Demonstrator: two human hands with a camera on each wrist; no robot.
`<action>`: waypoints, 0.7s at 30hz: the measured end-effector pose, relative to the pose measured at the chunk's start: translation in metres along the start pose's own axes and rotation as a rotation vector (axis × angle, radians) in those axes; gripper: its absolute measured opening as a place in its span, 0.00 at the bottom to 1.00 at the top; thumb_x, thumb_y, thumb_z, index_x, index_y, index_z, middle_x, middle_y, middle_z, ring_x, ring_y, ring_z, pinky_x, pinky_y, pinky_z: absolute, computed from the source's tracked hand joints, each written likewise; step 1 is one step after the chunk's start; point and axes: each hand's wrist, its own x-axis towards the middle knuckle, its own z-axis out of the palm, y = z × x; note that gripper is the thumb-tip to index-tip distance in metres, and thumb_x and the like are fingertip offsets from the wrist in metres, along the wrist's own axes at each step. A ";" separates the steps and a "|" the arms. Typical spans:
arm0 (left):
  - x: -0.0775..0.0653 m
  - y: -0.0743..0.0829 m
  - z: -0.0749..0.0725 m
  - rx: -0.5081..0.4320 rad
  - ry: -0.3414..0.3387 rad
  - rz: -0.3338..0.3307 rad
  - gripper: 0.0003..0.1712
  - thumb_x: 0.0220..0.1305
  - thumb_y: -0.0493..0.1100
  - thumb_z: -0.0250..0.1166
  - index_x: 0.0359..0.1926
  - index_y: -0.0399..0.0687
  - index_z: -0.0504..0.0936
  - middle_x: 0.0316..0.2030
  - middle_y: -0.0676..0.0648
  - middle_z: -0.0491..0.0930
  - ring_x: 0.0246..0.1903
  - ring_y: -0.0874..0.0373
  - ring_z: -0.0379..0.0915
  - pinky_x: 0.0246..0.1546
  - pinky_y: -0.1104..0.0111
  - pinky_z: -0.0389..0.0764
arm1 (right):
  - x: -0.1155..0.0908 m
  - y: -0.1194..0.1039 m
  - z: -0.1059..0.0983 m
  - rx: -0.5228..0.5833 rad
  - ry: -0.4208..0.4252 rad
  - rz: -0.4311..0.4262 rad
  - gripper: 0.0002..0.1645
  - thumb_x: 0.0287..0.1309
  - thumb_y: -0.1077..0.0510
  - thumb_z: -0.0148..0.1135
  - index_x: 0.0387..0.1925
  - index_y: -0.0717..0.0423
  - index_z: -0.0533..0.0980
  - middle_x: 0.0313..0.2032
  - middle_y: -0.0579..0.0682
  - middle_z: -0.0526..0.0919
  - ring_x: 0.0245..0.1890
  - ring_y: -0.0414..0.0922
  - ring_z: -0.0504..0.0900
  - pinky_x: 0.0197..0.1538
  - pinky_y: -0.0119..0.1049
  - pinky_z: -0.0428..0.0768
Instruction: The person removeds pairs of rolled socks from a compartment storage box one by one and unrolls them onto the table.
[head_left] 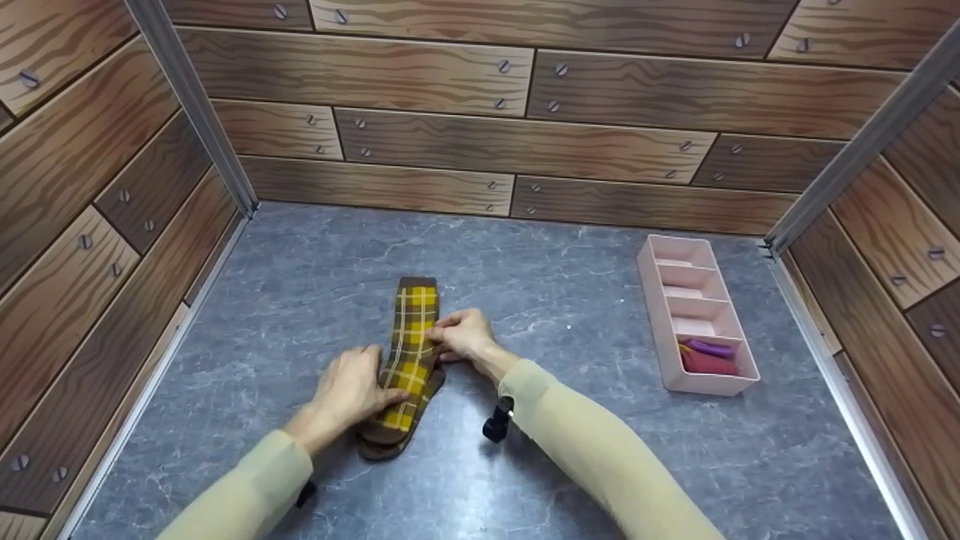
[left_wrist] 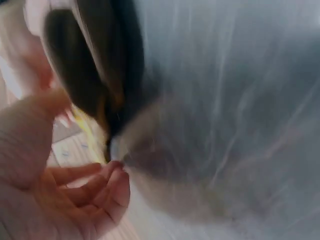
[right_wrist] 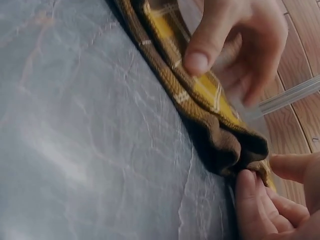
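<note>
A yellow and brown plaid sock [head_left: 414,319] lies lengthwise on the grey marbled surface, on top of a second brown sock [head_left: 430,396] that shows along its right side and toe. My left hand [head_left: 346,390] is at the lower left of the pair, its thumb over the plaid and its fingers along the left side. With thumb and fingertips my right hand [head_left: 466,334] pinches the right edge around mid-length. Bunched brown fabric [right_wrist: 235,145] shows at that pinch in the right wrist view. Blur softens the left wrist view, where the socks [left_wrist: 75,60] appear dark.
On the right stands a pink box [head_left: 660,330] with several compartments; its nearest one holds a dark red folded cloth [head_left: 709,363] and a purple item [head_left: 709,347]. Wood-patterned walls [head_left: 427,142] with metal corner strips enclose the surface at the back and both sides.
</note>
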 end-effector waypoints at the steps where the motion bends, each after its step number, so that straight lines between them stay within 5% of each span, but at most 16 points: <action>1: -0.005 0.002 0.000 -0.004 0.011 -0.041 0.41 0.47 0.66 0.84 0.49 0.38 0.83 0.35 0.43 0.83 0.34 0.47 0.80 0.36 0.53 0.85 | 0.001 -0.001 0.001 -0.007 0.014 -0.005 0.12 0.60 0.63 0.77 0.44 0.64 0.86 0.33 0.56 0.90 0.25 0.44 0.88 0.30 0.38 0.90; 5: -0.020 0.011 -0.001 0.010 -0.017 -0.144 0.35 0.44 0.68 0.84 0.29 0.45 0.80 0.22 0.48 0.77 0.22 0.52 0.74 0.22 0.58 0.79 | 0.009 -0.006 0.004 -0.041 0.056 -0.025 0.14 0.60 0.62 0.78 0.45 0.65 0.85 0.33 0.56 0.90 0.24 0.44 0.88 0.29 0.37 0.89; 11: -0.021 0.016 -0.004 -0.011 -0.012 -0.125 0.29 0.42 0.58 0.88 0.30 0.45 0.81 0.24 0.48 0.79 0.24 0.51 0.77 0.26 0.55 0.81 | 0.026 -0.018 0.008 -0.071 0.102 -0.042 0.17 0.61 0.62 0.77 0.48 0.66 0.84 0.36 0.55 0.89 0.29 0.47 0.89 0.33 0.39 0.90; 16: -0.017 0.013 -0.006 -0.185 -0.050 -0.135 0.23 0.44 0.46 0.88 0.35 0.43 0.83 0.27 0.48 0.82 0.29 0.51 0.79 0.33 0.56 0.83 | 0.043 -0.028 0.008 -0.085 0.130 -0.022 0.15 0.62 0.62 0.76 0.49 0.65 0.85 0.37 0.57 0.91 0.30 0.46 0.89 0.38 0.43 0.91; 21: -0.017 0.008 -0.008 -0.382 -0.116 -0.173 0.20 0.50 0.40 0.84 0.41 0.41 0.84 0.27 0.48 0.82 0.27 0.55 0.78 0.30 0.62 0.83 | 0.057 -0.031 0.012 -0.172 0.161 0.021 0.12 0.60 0.60 0.78 0.44 0.59 0.88 0.40 0.53 0.91 0.27 0.42 0.86 0.32 0.37 0.90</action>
